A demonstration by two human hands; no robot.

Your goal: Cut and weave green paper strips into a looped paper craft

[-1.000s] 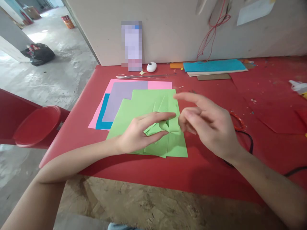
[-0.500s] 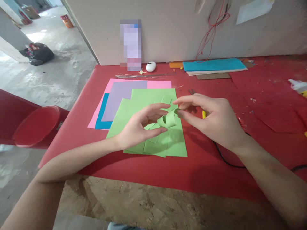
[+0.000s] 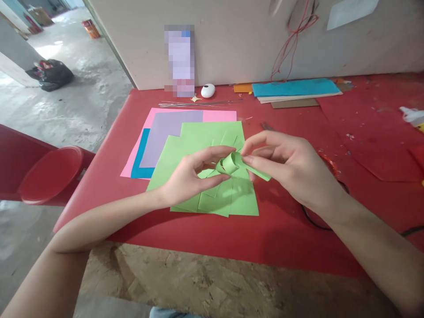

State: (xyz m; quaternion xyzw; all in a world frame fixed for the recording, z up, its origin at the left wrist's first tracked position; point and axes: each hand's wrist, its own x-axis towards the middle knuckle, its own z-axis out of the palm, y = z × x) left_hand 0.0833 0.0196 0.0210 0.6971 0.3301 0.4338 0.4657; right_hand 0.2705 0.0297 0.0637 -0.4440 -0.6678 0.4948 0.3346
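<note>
A curled green paper strip (image 3: pixel 231 163) is held between my two hands, above the stack of green paper sheets (image 3: pixel 185 190). Thumb and fingers of my left hand (image 3: pixel 195 172) close round the coiled part from the left. My right hand (image 3: pixel 281 159) pinches the strip between thumb and forefinger, and a straight length of it (image 3: pixel 260 171) sticks out below those fingers to the right. Several loose green strips lie on the sheets underneath, partly hidden by my hands.
Purple (image 3: pixel 172 132), pink (image 3: pixel 218 116) and blue (image 3: pixel 141 154) sheets lie behind the green ones. Thin wires (image 3: pixel 195 105) and a white egg-shaped object (image 3: pixel 208 91) lie farther back. Blue sheets (image 3: pixel 294 88) rest by the wall. A red stool (image 3: pixel 53 174) stands left.
My right hand has shifted slightly and now pinches the strip firmly, with a straight end showing beneath it. My left hand has stayed nearly in place round the curl.
</note>
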